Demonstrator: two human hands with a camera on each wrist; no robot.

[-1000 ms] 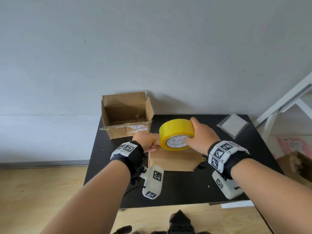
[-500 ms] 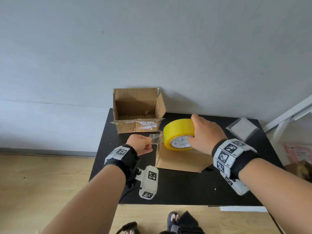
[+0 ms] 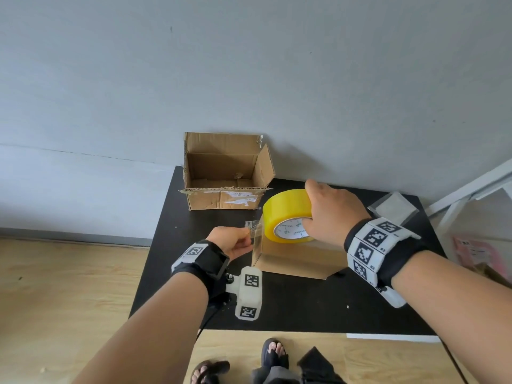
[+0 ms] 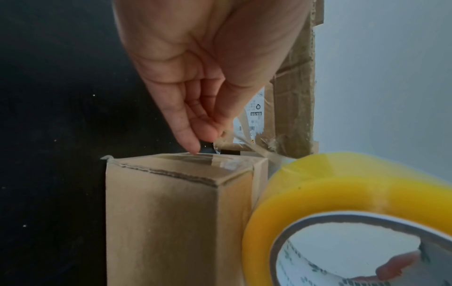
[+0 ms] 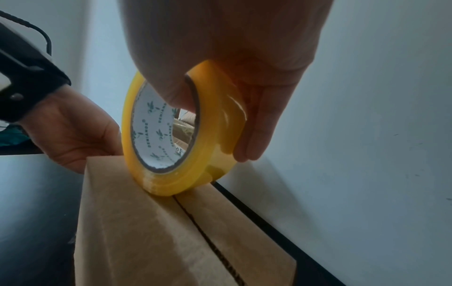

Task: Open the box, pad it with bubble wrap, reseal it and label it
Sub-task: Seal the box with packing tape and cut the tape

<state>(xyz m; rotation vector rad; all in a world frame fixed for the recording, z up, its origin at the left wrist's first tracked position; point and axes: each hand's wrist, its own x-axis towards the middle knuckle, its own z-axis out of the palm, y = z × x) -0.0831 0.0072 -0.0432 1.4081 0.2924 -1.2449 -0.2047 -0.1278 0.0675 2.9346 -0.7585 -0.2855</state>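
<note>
- Tape roll [image 3: 288,216] stands on edge on the closed box [image 3: 297,263]; I have my right hand [image 3: 331,214] curled over its rim, thumb hooked into the core, I judge so it can roll along the lid seam.
- My left hand [image 3: 231,242] pinches the free tape end [image 3: 253,227] between thumb and fingertips [image 4: 193,144], just off the near-left edge of the box, held taut so the strip should lay down flat.
- The box sits on the black desk [image 3: 277,303], directly under both sets of fingers; resealing looks barely begun, labelling not yet.
- The head view alone shows the second, open box [image 3: 225,173] beyond my left fingers by the wall, and a clear packet [image 3: 393,209] beyond my right wrist.
- The right wrist view alone shows the lid seam [image 5: 210,238] running out from under the roll, uncovered on that stretch.
- The left wrist view alone shows the clear strip already touching the box's top edge below my fingertips; whether it is stuck down firmly I cannot tell.
</note>
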